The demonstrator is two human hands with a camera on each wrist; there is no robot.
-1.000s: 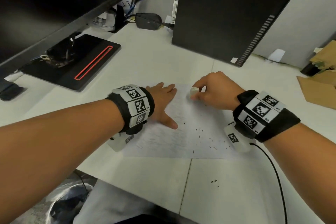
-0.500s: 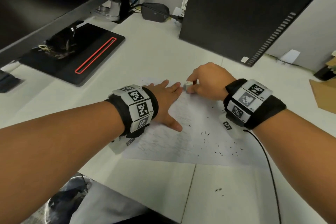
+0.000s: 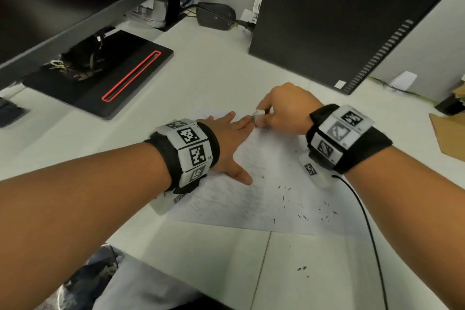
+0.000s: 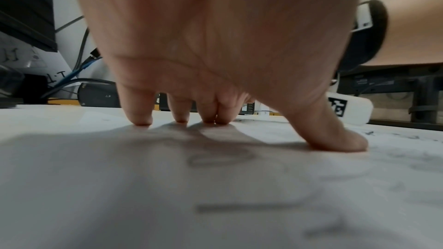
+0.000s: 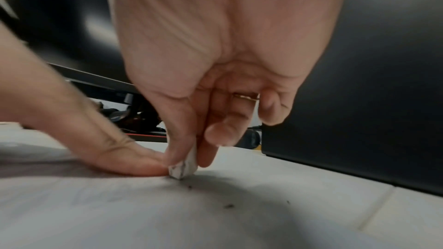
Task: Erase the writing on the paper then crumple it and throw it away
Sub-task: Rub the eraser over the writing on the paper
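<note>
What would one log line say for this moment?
step: erasing | left hand: flat, pressing paper | right hand: pinching eraser on paper | crumbs: on paper | writing: faint marks remain

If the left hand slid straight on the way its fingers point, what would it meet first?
Almost at once, the eraser pinched in the right hand: the left hand lies flat on the paper, its fingertips beside or touching the eraser; which is unclear.
</note>
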